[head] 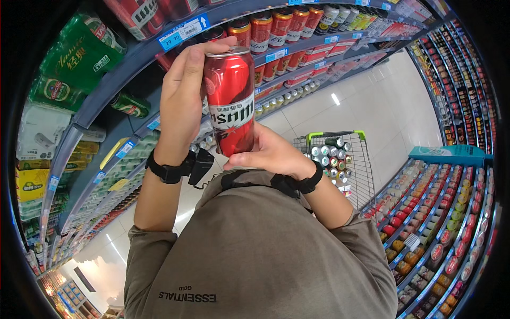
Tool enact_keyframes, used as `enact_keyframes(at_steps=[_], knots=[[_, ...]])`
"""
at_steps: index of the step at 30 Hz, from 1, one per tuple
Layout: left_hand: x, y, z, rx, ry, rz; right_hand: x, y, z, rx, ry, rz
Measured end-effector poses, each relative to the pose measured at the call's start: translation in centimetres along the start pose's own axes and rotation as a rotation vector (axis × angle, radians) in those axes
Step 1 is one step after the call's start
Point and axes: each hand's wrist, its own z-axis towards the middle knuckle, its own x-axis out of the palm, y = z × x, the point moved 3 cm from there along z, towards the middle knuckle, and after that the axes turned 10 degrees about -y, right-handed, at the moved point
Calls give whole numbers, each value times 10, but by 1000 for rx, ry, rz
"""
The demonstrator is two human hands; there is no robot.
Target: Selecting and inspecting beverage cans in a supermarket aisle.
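Note:
A tall red Wusu beer can [231, 137] is held between both my hands in front of my chest, its lettering upside down in this view. My left hand [185, 79] lies along the can's left side, its fingers reaching over the silver upper end. Around the lower end is my right hand [275, 153], with the thumb across the near side and the other fingers partly hidden behind the can. Both wrists wear black straps with devices. Behind the can, red and gold beer cans [261, 32] stand in a row on a grey store shelf [223, 20].
A wire shopping cart [364, 179] with green corner pieces holds several cans, right of my right hand. Green beer multipacks [85, 60] fill the left shelf, near my left arm. A lower display of drinks [434, 223] curves along the right. Pale tiled floor [350, 99] shows between the shelves.

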Motion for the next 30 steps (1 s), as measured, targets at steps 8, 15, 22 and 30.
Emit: enact_keyframes(at_steps=[8,15,22,30], knots=[[-8,-2,2,45,0,50,-7,-1,1,-55,42,45],[-39,1,-2,-15,-120,36,-26,16,-2,-109,-96,46],[-48,6,-9,67,39,129,-47,0,-5,218,-222,265],[-43,-5,-16,-236,81,-235,-42,-12,-11,326,62,478]])
